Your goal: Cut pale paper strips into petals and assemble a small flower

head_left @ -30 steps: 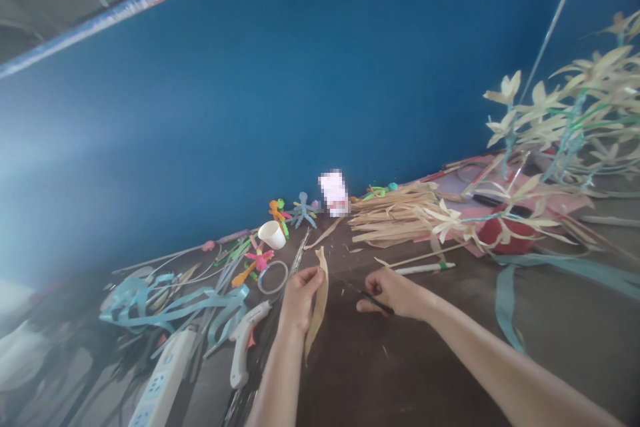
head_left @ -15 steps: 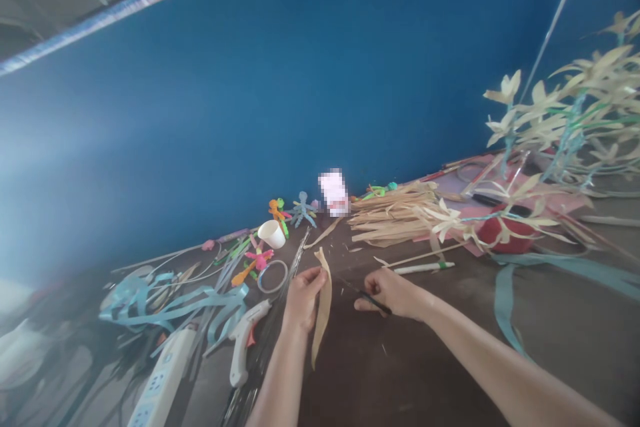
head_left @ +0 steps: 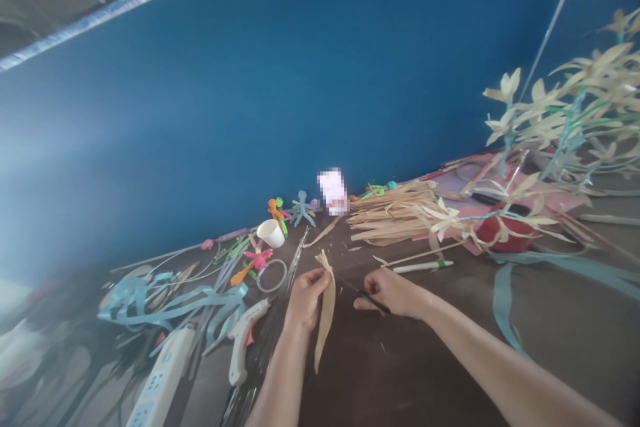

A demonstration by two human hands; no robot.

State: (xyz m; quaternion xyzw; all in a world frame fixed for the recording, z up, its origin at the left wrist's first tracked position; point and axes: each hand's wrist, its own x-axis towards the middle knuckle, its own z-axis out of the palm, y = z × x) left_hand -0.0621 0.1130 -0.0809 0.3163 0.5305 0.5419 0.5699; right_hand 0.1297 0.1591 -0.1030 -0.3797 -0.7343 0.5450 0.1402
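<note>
Between thumb and fingers, my left hand (head_left: pixel 306 293) pinches a long tan strip of dried leaf or husk (head_left: pixel 326 320) near its upper end. The strip hangs down toward the front of the table, its top slightly split. To the right, my right hand (head_left: pixel 387 293) is closed around dark-handled scissors (head_left: pixel 369 299). Their thin blades point left toward the strip, just apart from it, as far as the blur shows. Behind my hands lies a pile of similar tan strips (head_left: pixel 390 213). A white pen-like stick (head_left: pixel 423 267) rests beyond my right hand.
A glue gun (head_left: pixel 244 340), a power strip (head_left: pixel 163 377), blue ribbon (head_left: pixel 165 303) and a tape roll (head_left: pixel 272 275) lie left. A white cup (head_left: pixel 271 233) and small colourful yarn figures (head_left: pixel 303 209) stand near the blue wall. Pale husk flowers (head_left: pixel 570 107) rise at the right.
My left hand has shifted very slightly right with the strip, whose lower end swung a little right. My right hand and the scissors are almost unmoved.
</note>
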